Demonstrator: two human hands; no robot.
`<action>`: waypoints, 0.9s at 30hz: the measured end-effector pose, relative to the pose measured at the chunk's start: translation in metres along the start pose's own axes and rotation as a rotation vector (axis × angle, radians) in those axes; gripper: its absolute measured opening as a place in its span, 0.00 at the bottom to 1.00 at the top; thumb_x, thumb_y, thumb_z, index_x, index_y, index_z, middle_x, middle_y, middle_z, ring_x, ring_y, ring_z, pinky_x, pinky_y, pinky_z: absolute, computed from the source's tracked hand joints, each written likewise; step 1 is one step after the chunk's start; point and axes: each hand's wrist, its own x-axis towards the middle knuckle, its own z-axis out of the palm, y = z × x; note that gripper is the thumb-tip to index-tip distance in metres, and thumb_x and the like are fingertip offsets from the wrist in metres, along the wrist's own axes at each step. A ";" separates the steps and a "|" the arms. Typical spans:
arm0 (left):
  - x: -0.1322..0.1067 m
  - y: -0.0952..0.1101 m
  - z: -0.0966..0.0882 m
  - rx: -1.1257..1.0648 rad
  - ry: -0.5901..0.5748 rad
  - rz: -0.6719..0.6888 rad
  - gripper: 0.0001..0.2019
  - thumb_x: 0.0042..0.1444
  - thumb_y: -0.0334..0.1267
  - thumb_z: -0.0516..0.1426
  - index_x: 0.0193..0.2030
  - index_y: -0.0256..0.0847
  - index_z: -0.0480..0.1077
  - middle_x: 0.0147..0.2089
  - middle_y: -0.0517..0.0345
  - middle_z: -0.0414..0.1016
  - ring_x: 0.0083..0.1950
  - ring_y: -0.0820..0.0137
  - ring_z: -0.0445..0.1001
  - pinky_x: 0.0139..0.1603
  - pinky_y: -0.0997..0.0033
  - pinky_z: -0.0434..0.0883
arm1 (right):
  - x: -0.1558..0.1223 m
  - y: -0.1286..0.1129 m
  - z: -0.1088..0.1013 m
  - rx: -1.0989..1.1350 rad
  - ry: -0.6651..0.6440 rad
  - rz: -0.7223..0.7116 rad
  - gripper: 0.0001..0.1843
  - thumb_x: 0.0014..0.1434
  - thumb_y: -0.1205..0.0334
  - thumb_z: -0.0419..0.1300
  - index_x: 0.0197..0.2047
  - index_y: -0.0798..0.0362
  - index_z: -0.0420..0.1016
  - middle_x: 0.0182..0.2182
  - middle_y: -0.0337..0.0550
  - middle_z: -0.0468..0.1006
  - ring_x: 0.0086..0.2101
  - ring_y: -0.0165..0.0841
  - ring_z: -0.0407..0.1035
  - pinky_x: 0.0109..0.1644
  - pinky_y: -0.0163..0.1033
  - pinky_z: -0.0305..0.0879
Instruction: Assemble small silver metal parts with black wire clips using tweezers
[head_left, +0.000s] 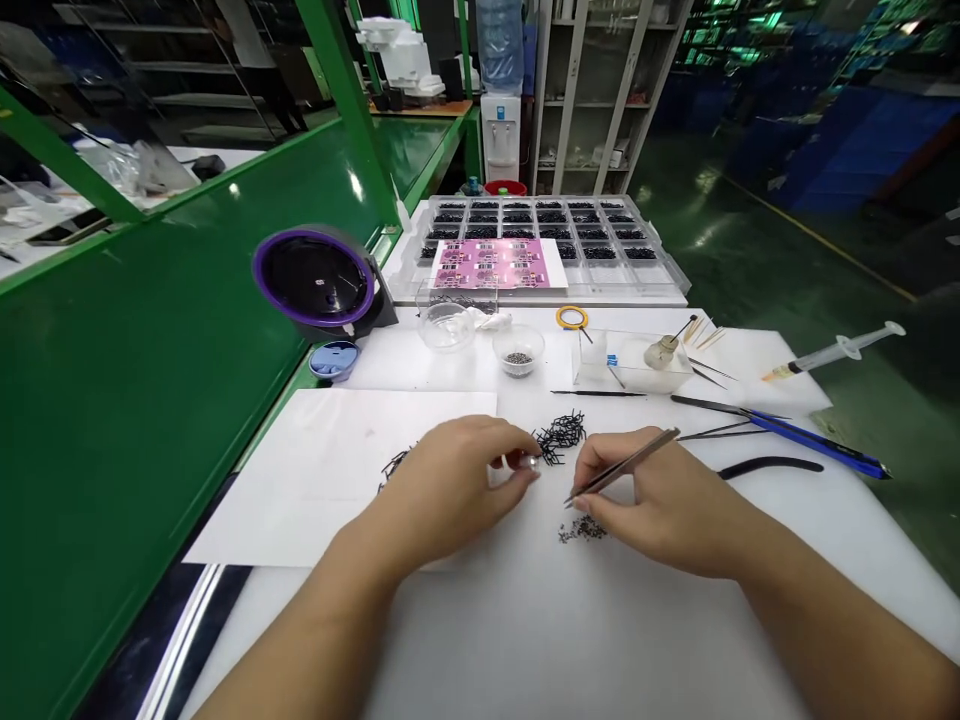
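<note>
On the white worktable point(525, 620) your left hand point(450, 485) pinches a tiny shiny part point(529, 461) just beside a tangled pile of thin black pieces point(559, 436). Your right hand point(660, 500) grips slim metal tweezers point(622, 466), tips down above small dark grains point(582, 530). A small glass bowl point(518, 349) sits beyond, well apart.

Thin metal tweezers point(626, 465) with a dull silver sheen. A matt white counter point(525, 620), smooth, with plain white paper sheets point(322, 470) on it. Small matt black plastic pieces point(559, 438) in a pile. Clear glossy bowls point(518, 348), glass or plastic. A shiny black dome with a purple rim point(319, 275). A glossy green painted panel point(150, 350). A clear plastic syringe point(840, 352).
</note>
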 end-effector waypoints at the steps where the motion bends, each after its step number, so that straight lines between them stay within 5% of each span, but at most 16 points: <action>1: 0.000 0.000 -0.002 -0.036 0.040 -0.042 0.07 0.59 0.37 0.58 0.43 0.46 0.75 0.34 0.63 0.76 0.36 0.71 0.73 0.35 0.71 0.68 | 0.000 -0.001 0.001 -0.006 -0.015 -0.023 0.02 0.57 0.65 0.60 0.33 0.48 0.73 0.31 0.31 0.78 0.34 0.29 0.72 0.38 0.36 0.65; 7: 0.000 0.006 -0.002 -0.054 -0.025 -0.056 0.07 0.55 0.34 0.56 0.39 0.46 0.74 0.31 0.64 0.74 0.29 0.73 0.71 0.26 0.75 0.65 | 0.001 0.001 0.005 -0.065 -0.052 -0.081 0.03 0.56 0.67 0.60 0.33 0.49 0.73 0.30 0.30 0.78 0.32 0.28 0.71 0.43 0.36 0.63; 27: -0.002 0.007 -0.002 -0.042 -0.057 -0.011 0.08 0.54 0.34 0.57 0.40 0.46 0.75 0.31 0.64 0.75 0.25 0.75 0.70 0.25 0.76 0.66 | 0.002 0.004 0.001 -0.117 -0.113 -0.150 0.07 0.57 0.68 0.59 0.34 0.49 0.79 0.33 0.33 0.81 0.35 0.30 0.74 0.45 0.35 0.67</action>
